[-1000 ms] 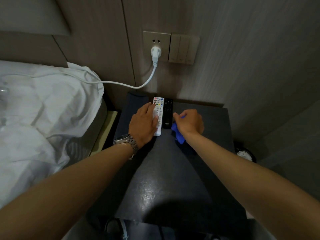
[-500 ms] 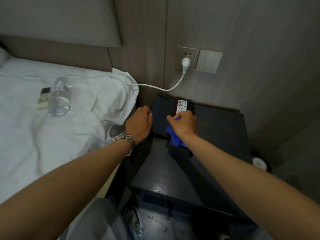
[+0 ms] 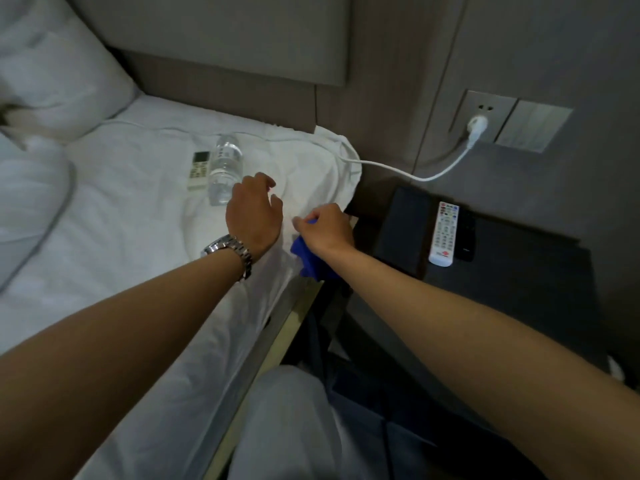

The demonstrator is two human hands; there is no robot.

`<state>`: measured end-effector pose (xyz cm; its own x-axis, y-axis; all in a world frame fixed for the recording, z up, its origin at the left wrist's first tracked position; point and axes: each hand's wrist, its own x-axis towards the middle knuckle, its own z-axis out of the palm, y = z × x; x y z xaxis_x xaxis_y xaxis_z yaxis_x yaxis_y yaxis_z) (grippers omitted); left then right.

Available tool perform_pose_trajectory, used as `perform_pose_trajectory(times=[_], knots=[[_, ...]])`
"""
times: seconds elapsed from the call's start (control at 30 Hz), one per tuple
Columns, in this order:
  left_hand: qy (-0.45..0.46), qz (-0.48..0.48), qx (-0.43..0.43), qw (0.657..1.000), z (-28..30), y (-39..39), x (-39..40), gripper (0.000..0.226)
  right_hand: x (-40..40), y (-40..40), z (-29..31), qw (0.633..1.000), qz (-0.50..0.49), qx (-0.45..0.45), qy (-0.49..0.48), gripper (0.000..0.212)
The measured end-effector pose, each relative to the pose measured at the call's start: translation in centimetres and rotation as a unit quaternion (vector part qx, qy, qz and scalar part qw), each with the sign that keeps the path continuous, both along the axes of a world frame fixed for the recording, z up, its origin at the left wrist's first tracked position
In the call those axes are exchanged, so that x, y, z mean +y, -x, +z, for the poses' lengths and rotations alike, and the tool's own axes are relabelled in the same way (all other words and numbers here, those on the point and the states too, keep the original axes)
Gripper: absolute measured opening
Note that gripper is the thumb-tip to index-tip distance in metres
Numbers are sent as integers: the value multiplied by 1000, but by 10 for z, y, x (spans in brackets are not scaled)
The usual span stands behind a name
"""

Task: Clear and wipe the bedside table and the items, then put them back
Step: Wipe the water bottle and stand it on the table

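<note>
Head view: left hand [image 3: 254, 211] hovers loose-fingered beside the clear plastic water bottle [image 3: 225, 169] lying on the white bed [image 3: 121, 216]; right hand [image 3: 325, 228] grips a blue cloth [image 3: 306, 259]. A nudge could roll that bottle away.

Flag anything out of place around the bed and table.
A water bottle and a small white remote lie on the bed sheet, not the bedside table, where two other remotes sit. Nothing looks spilled or damaged.
</note>
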<state>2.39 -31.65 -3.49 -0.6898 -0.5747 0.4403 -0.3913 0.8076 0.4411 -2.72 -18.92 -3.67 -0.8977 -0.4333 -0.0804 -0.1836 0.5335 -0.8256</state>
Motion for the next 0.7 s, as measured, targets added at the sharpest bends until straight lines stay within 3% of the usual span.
perform_pose_trajectory(times=[0.17, 0.27, 0.47, 0.7], knots=[[12, 103, -27, 994, -4, 1, -39, 58, -52, -5, 10, 999, 34, 12, 23, 25], [-75, 161, -49, 983, -8, 12, -57, 73, -77, -2, 10, 999, 41, 24, 20, 21], [-160, 218, -16, 963, -15, 23, -74, 71, -100, 11, 1, 998, 56, -14, 18, 17], [-243, 256, -4, 936, -6, 25, -60, 75, -98, 14, -1, 996, 47, -68, 46, 33]])
